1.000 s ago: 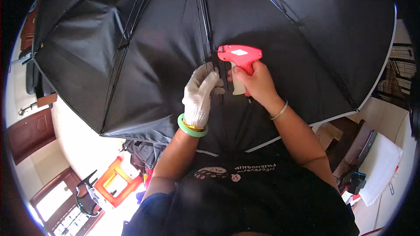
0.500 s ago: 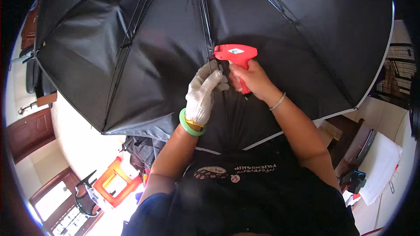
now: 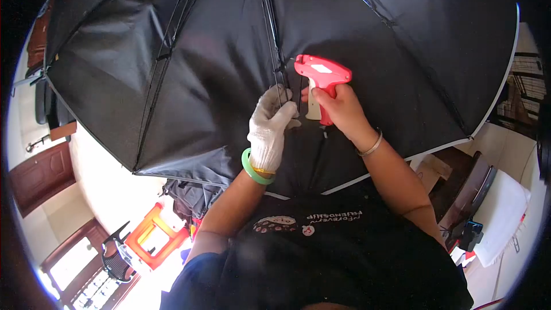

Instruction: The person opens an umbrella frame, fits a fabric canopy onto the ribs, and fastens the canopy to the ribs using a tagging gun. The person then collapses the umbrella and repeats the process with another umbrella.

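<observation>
A large black umbrella [image 3: 212,97] lies opened in front of me, its inner side and thin dark ribs facing me. My left hand [image 3: 268,123], in a white knitted glove with a green bangle at the wrist, pinches an umbrella rib [image 3: 272,28] near the middle panel seam. Just to its right, my right hand [image 3: 346,113] is bare and wrapped around the handle of a red tagging gun [image 3: 332,72]. The gun's pale trigger stands out from the grip, and its front end points left, a little apart from the rib.
At the lower left are an orange-red plastic stool [image 3: 154,235], a black chair [image 3: 117,259] and a dark bag [image 3: 186,196]. A white cushion-like item [image 3: 505,215] and dark wooden furniture [image 3: 468,189] stand at the right. Brown doors line the left side.
The tagging gun has moved right and slightly down, away from the rib, and its trigger has come out from the grip. My left hand has shifted slightly down and right, still on the rib.
</observation>
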{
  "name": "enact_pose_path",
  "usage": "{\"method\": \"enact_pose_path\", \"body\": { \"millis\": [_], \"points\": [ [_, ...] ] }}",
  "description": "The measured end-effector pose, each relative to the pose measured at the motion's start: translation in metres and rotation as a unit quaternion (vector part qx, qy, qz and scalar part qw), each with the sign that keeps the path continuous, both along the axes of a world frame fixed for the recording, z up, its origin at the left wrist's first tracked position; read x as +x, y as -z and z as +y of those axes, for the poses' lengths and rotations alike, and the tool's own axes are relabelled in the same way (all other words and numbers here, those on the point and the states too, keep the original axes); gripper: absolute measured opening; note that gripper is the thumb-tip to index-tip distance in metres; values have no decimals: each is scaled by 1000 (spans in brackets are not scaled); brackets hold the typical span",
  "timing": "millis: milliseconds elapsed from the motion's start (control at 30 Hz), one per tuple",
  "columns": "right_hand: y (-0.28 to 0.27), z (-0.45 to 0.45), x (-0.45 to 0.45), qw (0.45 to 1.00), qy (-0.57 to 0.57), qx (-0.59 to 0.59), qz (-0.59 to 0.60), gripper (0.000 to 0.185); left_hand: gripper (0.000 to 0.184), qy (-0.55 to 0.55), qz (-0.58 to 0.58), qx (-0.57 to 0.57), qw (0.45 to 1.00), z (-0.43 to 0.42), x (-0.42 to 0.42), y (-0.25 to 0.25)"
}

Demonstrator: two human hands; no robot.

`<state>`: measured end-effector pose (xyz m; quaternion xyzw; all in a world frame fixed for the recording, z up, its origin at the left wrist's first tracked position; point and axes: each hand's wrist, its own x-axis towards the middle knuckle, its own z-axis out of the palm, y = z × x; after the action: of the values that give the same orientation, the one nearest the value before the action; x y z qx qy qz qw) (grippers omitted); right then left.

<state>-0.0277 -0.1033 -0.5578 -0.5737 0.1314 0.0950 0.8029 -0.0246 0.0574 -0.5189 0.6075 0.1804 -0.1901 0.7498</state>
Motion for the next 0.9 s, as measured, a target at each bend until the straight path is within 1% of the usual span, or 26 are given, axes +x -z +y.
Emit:
{"method": "enact_pose_path", "body": {
  "millis": [100, 233, 367, 533, 633, 800, 900],
  "points": [
    [2, -1, 0, 981, -85, -172, -6, 26, 41, 1, 8, -19, 1000, 1, 0, 0],
    [-6, -1, -2, 980, -96, -175, 6, 25, 41, 0, 8, -44, 999, 4, 1, 2],
    [-14, -5, 2, 978, -111, -171, 48, 23, 43, -10, 8, -43, 999, 3, 0, 1],
    [-10, -2, 1, 985, -73, -157, 13, 20, 44, -10, 3, -55, 998, 3, 0, 4],
    [-3, -4, 4, 995, -69, -54, 48, 20, 45, 3, 6, -60, 998, 5, 0, 4],
    [-5, -7, 7, 993, -85, -51, 71, 19, 44, 3, 11, -65, 998, 3, 1, 3],
    [-6, -7, 11, 991, -102, -1, 92, 18, 44, 8, 18, -105, 994, 2, 2, -2]
  ]
}}
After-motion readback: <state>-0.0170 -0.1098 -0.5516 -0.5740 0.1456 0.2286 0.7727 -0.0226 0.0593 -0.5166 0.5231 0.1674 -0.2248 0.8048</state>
